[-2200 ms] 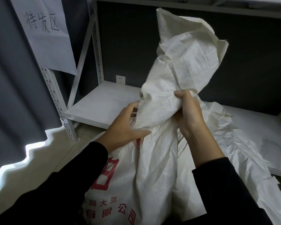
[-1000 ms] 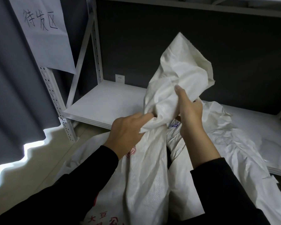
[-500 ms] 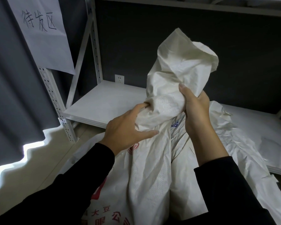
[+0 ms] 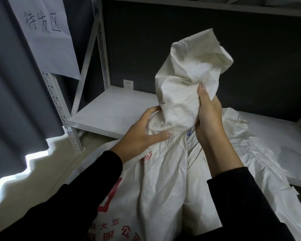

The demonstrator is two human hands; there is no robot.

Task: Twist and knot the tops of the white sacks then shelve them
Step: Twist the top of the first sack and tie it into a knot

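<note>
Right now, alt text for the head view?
The left hand and right hand grip the gathered neck of a white sack, its loose top standing up. Behind: a white shelf and a handwritten paper sign.

White sack (image 4: 163, 180): woven plastic cloth, fine grid weave showing, matt, heavily creased and crinkled; red print flat on the surface
Shelf board (image 4: 111, 108): smooth white panel, matt, layered edge
Shelf upright (image 4: 59, 108): pale painted metal, perforated, slight sheen
Paper sign (image 4: 49, 40): thin white paper, matt, dark handwritten ink
Curtain (image 4: 12, 101): grey cloth, matt, soft folds
Sleeves (image 4: 76, 197): black cloth, matt, smooth
Wall socket (image 4: 128, 84): white plastic, smooth
</note>
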